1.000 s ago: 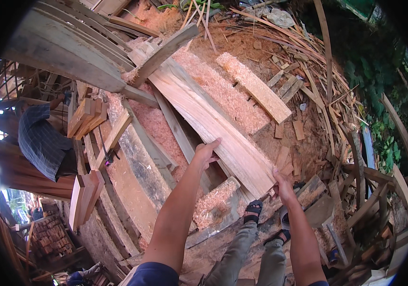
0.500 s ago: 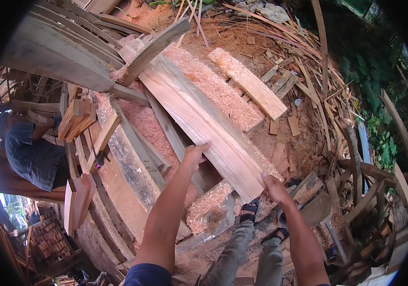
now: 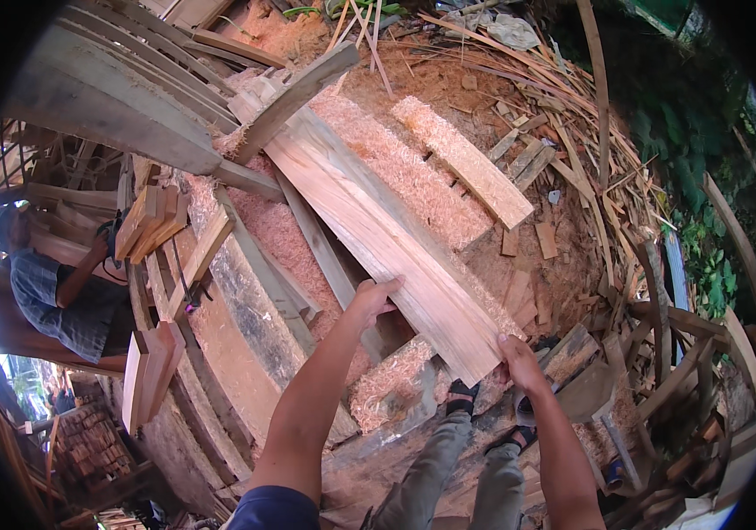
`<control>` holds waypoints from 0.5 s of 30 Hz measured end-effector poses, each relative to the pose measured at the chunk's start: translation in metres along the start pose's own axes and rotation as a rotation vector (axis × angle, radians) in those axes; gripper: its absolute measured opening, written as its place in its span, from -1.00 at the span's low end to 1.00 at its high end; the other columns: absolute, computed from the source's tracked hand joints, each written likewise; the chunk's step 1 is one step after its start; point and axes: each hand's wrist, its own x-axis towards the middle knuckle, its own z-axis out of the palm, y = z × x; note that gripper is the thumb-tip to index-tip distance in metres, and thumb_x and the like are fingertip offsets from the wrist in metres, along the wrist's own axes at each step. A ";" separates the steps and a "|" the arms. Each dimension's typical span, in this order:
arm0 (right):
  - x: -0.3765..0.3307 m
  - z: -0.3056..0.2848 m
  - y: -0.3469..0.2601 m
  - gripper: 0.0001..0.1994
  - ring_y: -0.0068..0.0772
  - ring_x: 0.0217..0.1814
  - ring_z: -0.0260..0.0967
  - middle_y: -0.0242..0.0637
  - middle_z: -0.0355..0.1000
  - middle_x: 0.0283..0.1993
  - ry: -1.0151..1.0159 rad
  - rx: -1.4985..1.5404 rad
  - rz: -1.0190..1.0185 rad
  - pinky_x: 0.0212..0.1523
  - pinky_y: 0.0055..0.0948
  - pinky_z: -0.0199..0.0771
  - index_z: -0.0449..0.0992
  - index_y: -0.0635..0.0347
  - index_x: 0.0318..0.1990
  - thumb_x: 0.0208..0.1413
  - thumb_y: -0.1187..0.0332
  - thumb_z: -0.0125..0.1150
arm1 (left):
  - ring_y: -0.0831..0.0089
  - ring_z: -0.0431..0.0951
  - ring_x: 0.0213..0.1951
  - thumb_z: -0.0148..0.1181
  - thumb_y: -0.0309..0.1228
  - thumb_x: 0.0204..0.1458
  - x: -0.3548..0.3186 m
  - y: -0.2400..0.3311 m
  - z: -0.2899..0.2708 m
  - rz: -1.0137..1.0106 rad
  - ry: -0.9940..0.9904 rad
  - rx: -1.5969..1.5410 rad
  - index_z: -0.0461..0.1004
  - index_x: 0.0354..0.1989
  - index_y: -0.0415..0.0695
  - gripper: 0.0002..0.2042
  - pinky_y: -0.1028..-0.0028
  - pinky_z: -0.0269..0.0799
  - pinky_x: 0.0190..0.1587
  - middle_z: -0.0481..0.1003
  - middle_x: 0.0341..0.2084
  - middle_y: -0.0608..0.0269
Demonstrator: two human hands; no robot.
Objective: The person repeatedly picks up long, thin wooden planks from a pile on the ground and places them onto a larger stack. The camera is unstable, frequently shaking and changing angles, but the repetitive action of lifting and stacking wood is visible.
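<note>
A long pale wooden plank [image 3: 378,247] slants from the upper left toward my feet. My left hand [image 3: 373,303] grips its left edge, with the thumb on top and the fingers partly hidden beneath. Nearer its close end, my right hand [image 3: 517,360] holds the right edge, thumb on the upper face. The far end of the plank lies under a curved grey wooden board [image 3: 298,97]. Pink wood shavings [image 3: 396,172] cover the beams beside and below the plank.
A shaving-covered timber block [image 3: 462,159] lies beyond the plank. At the left, a co-worker in a blue shirt [image 3: 69,296] stands near stacked boards [image 3: 150,221]. Thin offcut strips [image 3: 572,132] pile up at the right. My sandalled feet [image 3: 460,397] are below the plank's near end.
The plank and both my hands appear slightly lower and farther right, partly because the whole view has shifted. The co-worker's arm has come lower and into fuller view. My grip looks the same.
</note>
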 end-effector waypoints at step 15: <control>-0.037 -0.026 0.022 -0.57 -0.44 -0.67 0.35 -0.25 0.36 -0.55 0.101 0.078 -0.074 -0.63 -0.44 0.40 0.39 0.32 -0.17 0.30 0.01 -0.01 | 0.30 0.46 0.07 0.22 -0.22 0.14 -0.017 -0.012 0.032 -0.075 -0.127 0.027 0.34 0.17 -0.25 -0.51 0.32 0.39 0.12 0.45 0.05 0.10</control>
